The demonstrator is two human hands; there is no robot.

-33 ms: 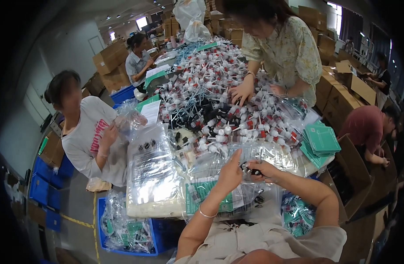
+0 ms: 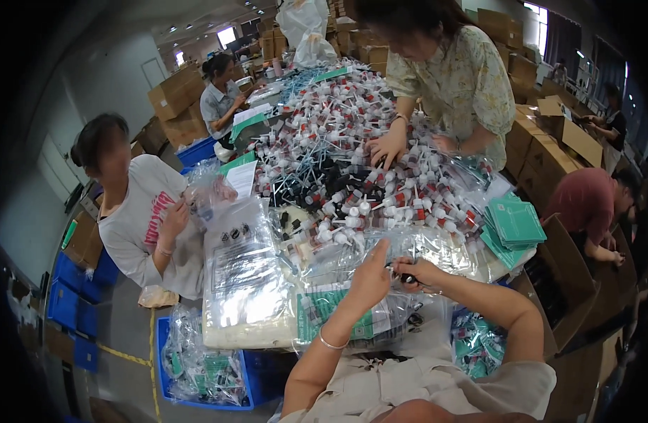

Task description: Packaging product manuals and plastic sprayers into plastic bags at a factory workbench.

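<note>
Over the near edge of the table my hands work close together. My right hand (image 2: pixel 424 273) is closed on a small black piece (image 2: pixel 408 278), too small to name further. Just left of it is my left hand (image 2: pixel 370 282), one finger pointing up and the others curled out of sight; what they hold is hidden. Beneath both hands lie clear plastic bags (image 2: pixel 422 243). Below my left hand a green printed card (image 2: pixel 320 308) shows through clear plastic. Ahead lies a big heap of small white-capped bottles (image 2: pixel 338 120), some with red contents, mixed with black pieces (image 2: pixel 331 180).
Green booklets (image 2: pixel 518 222) are stacked at the right. Flat plastic bags (image 2: pixel 243 282) cover the left corner. A blue bin (image 2: pixel 161 352) of filled bags stands lower left, an open carton (image 2: pixel 585 285) right. One co-worker (image 2: pixel 451 92) reaches into the heap; another (image 2: pixel 151 211) handles clear plastic.
My right hand has tilted slightly, turning the black piece a little downward. My left hand has barely shifted.
</note>
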